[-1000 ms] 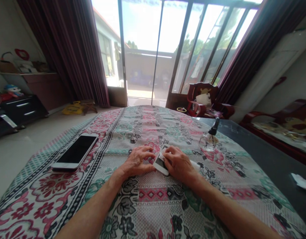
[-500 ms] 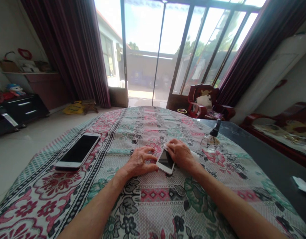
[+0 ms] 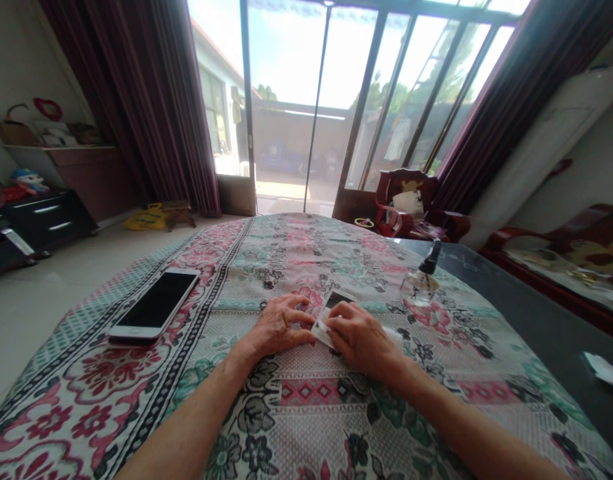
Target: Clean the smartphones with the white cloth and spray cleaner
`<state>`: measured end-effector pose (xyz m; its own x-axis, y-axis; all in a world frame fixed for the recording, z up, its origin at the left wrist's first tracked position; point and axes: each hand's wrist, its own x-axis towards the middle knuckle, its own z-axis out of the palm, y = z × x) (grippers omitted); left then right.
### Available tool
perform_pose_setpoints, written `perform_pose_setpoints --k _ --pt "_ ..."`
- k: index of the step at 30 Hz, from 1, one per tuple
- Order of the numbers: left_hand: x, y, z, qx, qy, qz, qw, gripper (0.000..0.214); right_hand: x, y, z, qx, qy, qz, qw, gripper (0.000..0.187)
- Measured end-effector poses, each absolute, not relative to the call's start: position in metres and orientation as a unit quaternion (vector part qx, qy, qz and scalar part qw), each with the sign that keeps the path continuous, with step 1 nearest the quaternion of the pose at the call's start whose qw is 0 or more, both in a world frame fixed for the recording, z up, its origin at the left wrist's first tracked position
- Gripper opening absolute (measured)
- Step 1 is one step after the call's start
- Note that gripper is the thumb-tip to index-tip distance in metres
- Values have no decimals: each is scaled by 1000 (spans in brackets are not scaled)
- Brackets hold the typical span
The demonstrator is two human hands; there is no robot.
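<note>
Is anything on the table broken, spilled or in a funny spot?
Nothing looks broken or spilled. The small phone lies flat on the flowered cloth between the left hand and the right hand, which covers most of it. The big phone lies flat near the cloth's left edge, fully on the table.

A home living room is shown. It is marked by dark curtains (image 3: 151, 100), glass sliding doors (image 3: 306, 100), carved wooden armchair (image 3: 411, 203) and a floral-clothed table (image 3: 296, 413).
</note>
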<state>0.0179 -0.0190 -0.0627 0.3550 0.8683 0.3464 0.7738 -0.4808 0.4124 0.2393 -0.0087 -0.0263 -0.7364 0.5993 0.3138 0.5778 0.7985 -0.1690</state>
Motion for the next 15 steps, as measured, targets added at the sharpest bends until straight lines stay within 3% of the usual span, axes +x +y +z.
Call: perform_pose_setpoints --k 8,15 --pt "19 -17 -62 820 494 275 88 24 244 46 -26 -435 -882 -22 179 23" --pt "19 -17 -63 820 502 262 86 23 232 18 -24 -343 -921 30 179 20"
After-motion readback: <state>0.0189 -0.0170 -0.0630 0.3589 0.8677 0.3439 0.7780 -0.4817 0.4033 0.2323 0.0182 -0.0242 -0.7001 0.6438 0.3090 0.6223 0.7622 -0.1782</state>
